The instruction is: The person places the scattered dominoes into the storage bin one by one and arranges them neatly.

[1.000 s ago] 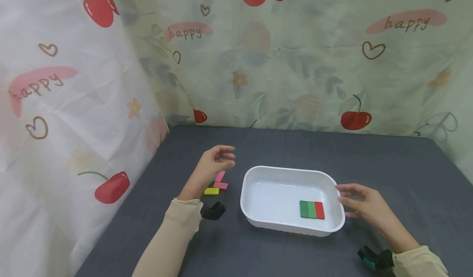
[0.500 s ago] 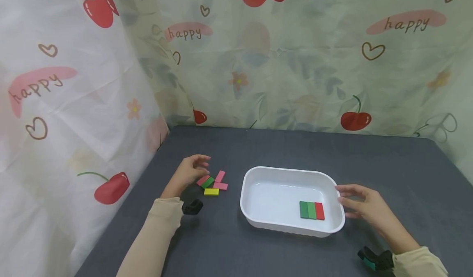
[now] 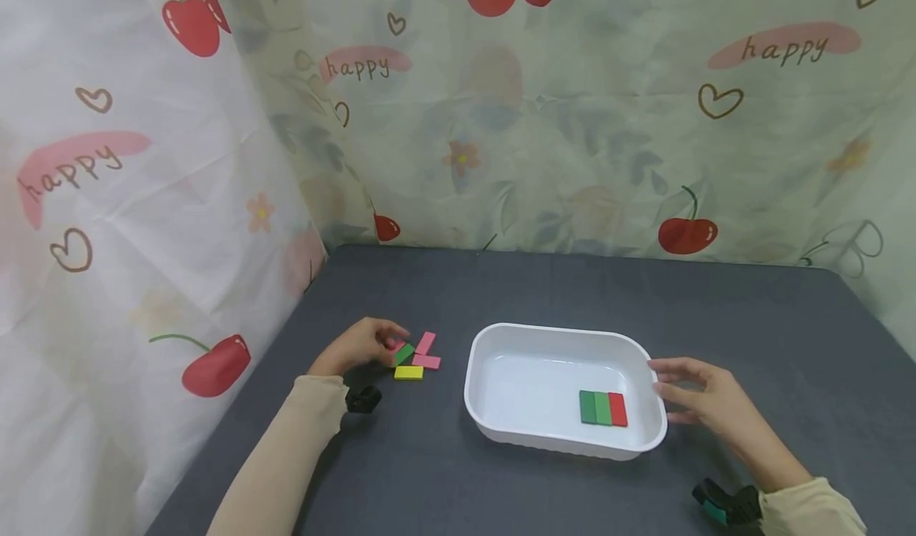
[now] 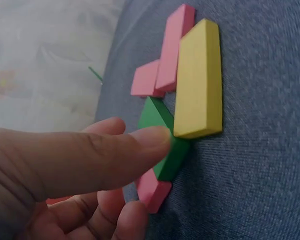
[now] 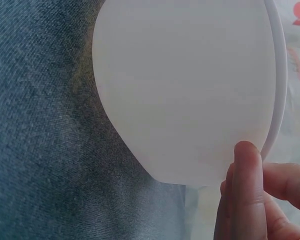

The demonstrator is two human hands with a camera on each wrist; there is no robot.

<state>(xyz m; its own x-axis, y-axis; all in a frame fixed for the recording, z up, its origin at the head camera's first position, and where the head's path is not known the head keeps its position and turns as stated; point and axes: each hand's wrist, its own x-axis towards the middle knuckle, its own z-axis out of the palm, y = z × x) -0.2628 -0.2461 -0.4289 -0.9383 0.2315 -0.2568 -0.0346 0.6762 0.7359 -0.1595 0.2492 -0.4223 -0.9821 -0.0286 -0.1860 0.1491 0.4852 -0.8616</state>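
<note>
My left hand is down on a small pile of blocks left of the white tray. In the left wrist view its thumb lies on the green block, with the fingers curled under it beside a pink block. A yellow block and two more pink blocks lie against the green one. My right hand touches the tray's right rim with loosely spread fingers. Two green blocks and a red one lie side by side in the tray.
The dark grey table is closed in at the back and left by a cherry-print curtain. Black wrist mounts show at my left wrist and right wrist.
My left hand came away from near the tray, moved left and down, and landed on the block pile with the thumb on the green block. The right hand stayed at the tray rim.
</note>
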